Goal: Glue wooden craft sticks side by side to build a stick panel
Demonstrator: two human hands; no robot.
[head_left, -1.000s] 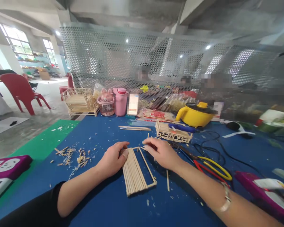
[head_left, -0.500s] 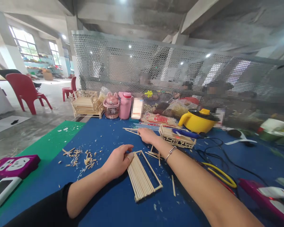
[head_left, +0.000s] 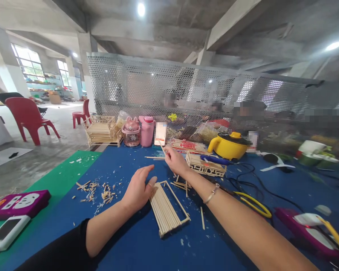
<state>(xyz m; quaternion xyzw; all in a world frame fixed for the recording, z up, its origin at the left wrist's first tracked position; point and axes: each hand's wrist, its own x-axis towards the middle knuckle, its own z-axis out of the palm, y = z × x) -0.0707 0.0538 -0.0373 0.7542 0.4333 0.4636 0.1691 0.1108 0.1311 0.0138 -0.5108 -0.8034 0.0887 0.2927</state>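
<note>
My left hand (head_left: 138,190) rests on the blue table (head_left: 124,241), fingers curled against the near-left end of a flat panel of wooden sticks (head_left: 166,207) laid side by side in a stick frame. My right hand (head_left: 175,161) is stretched forward beyond the panel, its fingers pinched on a thin wooden stick (head_left: 162,147) lifted off the table. More loose sticks (head_left: 182,185) lie just right of the panel's far end.
A small stick-built frame (head_left: 205,165), a yellow pot (head_left: 228,145), pink bottles (head_left: 146,130) and a stick model (head_left: 101,130) stand at the back. Wood chips (head_left: 98,190) lie left; cables and yellow-handled pliers (head_left: 254,203) right. Other people sit behind a mesh screen (head_left: 186,90).
My right hand left the panel's far end, reached forward to the loose sticks farther back and now lifts one. My left hand stayed on the panel.
</note>
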